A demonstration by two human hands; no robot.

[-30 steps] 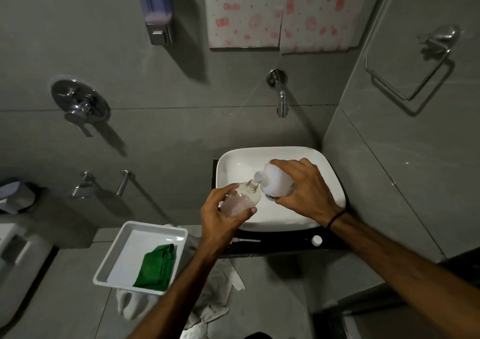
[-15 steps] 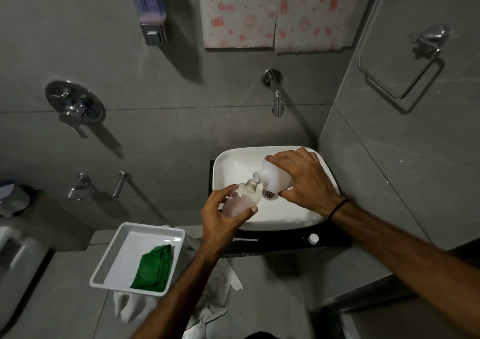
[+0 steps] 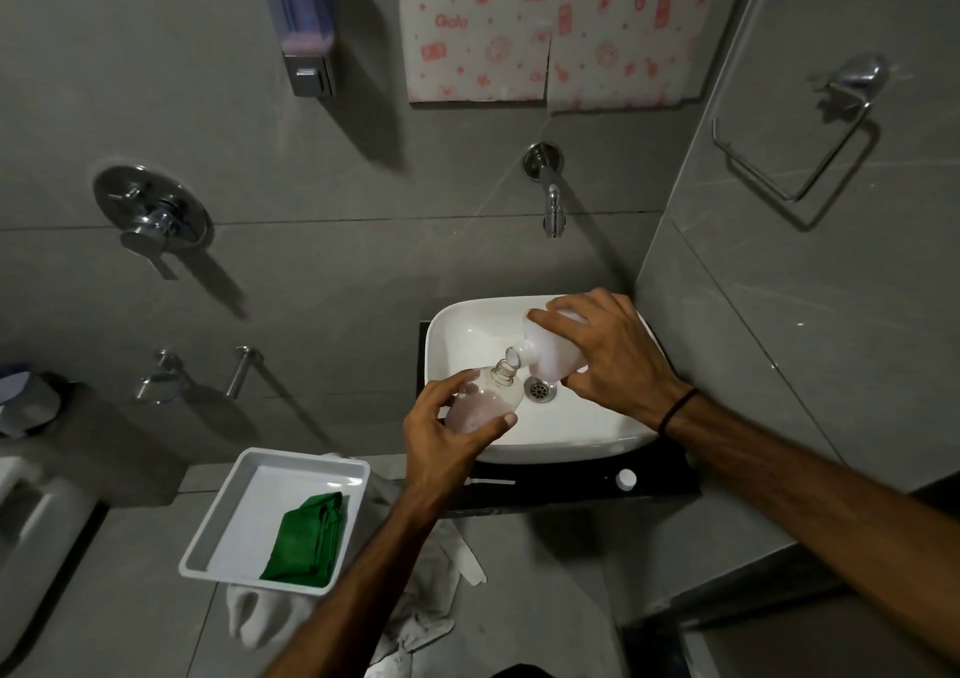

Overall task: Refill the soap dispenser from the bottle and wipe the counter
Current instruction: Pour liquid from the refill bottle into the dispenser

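Over the white basin [image 3: 582, 449], my left hand [image 3: 441, 438] grips a small clear soap dispenser [image 3: 485, 399] with pinkish liquid inside, its open neck tilted up and to the right. My right hand [image 3: 608, 355] holds a white refill bottle [image 3: 550, 352] tipped down to the left, its mouth touching the dispenser's neck. A small white cap [image 3: 626, 479] and a thin pump tube [image 3: 491, 481] lie on the dark counter [image 3: 566, 490] in front of the basin. A folded green cloth [image 3: 306, 540] rests in a white tray [image 3: 244, 508] at lower left.
A wall tap [image 3: 551, 204] hangs above the basin. A wall-mounted dispenser [image 3: 306, 33] and a shower mixer [image 3: 150, 217] are on the left wall, a towel ring [image 3: 795, 152] on the right wall. White rags [image 3: 415, 610] lie on the floor under the tray.
The refill bottle has been raised and tipped more steeply, uncovering the basin drain. The view has shifted slightly; my left hand keeps the dispenser in place.
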